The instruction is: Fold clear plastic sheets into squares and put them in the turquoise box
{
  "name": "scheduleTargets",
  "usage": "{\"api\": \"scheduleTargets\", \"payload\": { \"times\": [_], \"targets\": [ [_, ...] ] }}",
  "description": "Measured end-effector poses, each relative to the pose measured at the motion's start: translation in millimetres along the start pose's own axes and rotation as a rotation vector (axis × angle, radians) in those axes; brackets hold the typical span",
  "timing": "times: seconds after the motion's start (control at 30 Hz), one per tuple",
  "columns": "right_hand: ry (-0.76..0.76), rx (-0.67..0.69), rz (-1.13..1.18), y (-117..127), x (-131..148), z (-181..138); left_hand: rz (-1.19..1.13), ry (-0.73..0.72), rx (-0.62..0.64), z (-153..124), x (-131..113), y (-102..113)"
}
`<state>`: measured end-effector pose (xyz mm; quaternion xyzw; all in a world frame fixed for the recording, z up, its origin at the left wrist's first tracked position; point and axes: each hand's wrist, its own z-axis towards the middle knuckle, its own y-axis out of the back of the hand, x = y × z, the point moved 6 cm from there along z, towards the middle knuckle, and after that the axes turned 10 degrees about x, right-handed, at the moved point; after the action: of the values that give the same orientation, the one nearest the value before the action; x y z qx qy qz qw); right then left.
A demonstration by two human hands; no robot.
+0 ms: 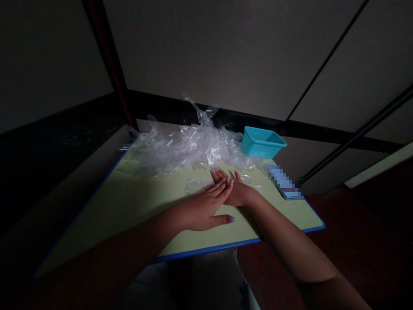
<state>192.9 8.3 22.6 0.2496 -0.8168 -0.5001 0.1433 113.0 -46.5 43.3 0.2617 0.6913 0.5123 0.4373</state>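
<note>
My left hand (203,209) reaches in from the left, its fingers stretched out and laid over the back of my right hand (237,191). Its thumb points away to the right, above the table. The right hand lies low over the tabletop, fingers extended and partly covered by the left. Beside and partly beneath the fingers is a flat piece of thin clear plastic (195,186), possibly a disposable glove. Just beyond, a heap of crumpled clear plastic gloves (190,146) spreads over the far side, some finger-like ends sticking up. Neither hand visibly grips anything.
A pale yellow table (129,202) with a blue edge carries everything. A turquoise plastic basket (263,144) stands at the far right corner. Near the right edge lies a phone-like flat object (285,183), blurred out. Panelled walls (209,51) rise behind the table.
</note>
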Motion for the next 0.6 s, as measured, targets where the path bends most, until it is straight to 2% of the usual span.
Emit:
{"api": "scheduleTargets", "payload": {
  "times": [0.4, 0.6],
  "targets": [
    [0.024, 0.059, 0.030, 1.9, 5.0, -3.3, -0.021, 0.119, 0.006, -0.6, 7.8, -2.7],
    [0.055, 0.046, 0.046, 3.3, 5.4, -4.5, -0.057, 0.187, 0.028, -3.4, 7.8, -0.6]
  ]
}}
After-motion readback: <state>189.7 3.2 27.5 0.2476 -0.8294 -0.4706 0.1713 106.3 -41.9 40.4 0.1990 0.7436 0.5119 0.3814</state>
